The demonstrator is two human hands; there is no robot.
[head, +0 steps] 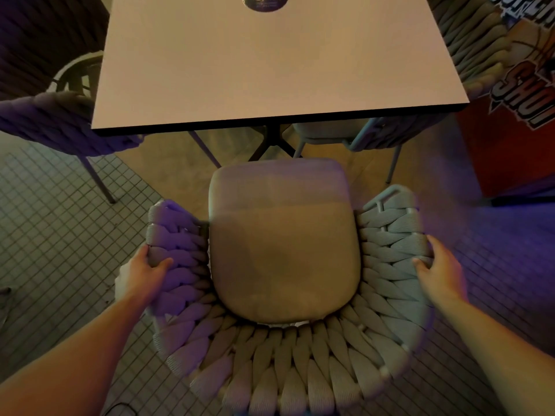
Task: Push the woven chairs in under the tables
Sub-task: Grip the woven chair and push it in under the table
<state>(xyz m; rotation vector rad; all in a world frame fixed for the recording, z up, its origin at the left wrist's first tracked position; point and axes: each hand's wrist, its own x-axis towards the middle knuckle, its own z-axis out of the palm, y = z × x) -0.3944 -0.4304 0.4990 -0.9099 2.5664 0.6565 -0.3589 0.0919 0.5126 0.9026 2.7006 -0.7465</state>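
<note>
A woven rope chair [279, 364] with a tan seat cushion [283, 241] stands right below me, facing a pale square table [270, 64]. The cushion's front edge sits a little short of the table's near edge. My left hand [147, 273] grips the chair's left woven arm from the outside, thumb on top. On the right woven arm, my right hand [437, 270] holds on the same way. The table's dark central leg [271, 142] shows beyond the cushion.
Another woven chair [60, 121] stands at the table's left side and one more [387, 133] is tucked at the right. A red cabinet with cartoon lettering [516, 121] rises at the right. A round dark sticker [265, 2] lies on the tabletop. Small grey floor tiles surround me.
</note>
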